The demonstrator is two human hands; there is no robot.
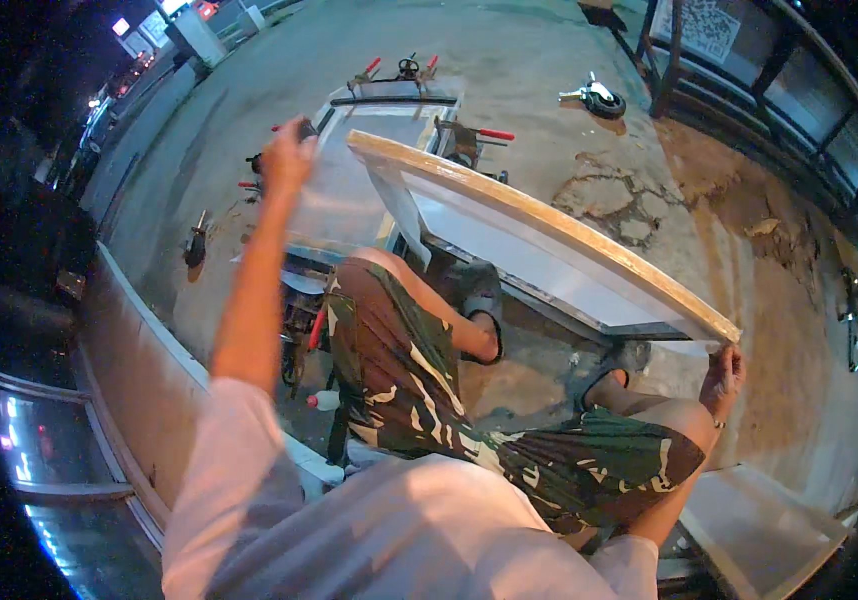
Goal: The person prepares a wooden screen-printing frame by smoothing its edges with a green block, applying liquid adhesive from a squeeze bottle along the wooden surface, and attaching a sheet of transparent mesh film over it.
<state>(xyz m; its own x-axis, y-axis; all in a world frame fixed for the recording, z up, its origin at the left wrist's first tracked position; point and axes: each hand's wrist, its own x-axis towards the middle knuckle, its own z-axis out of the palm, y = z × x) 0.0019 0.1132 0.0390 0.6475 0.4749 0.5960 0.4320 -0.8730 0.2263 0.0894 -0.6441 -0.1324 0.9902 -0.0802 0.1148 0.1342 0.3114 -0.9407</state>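
A rectangular wooden-edged frame [549, 220] with a pale sheet across it stands tilted on edge in front of my knees. My right hand [725, 374] pinches its near right corner. My left hand [291, 158] is raised at the left, away from the frame's far corner, its fingers closed around a small dark object [306, 129] that I cannot make out. Beyond it, on the ground, lies a long frame with a pale, partly translucent surface [349, 180]. Clamps with red handles [494, 134] are fixed around its edges.
A caster wheel [604, 101] lies on the concrete at the far right, another [195, 240] at the left. Beside my right leg leans another pale framed panel [764, 520]. A small white bottle [325, 400] is by my left thigh. A low wall [139, 350] runs along the left.
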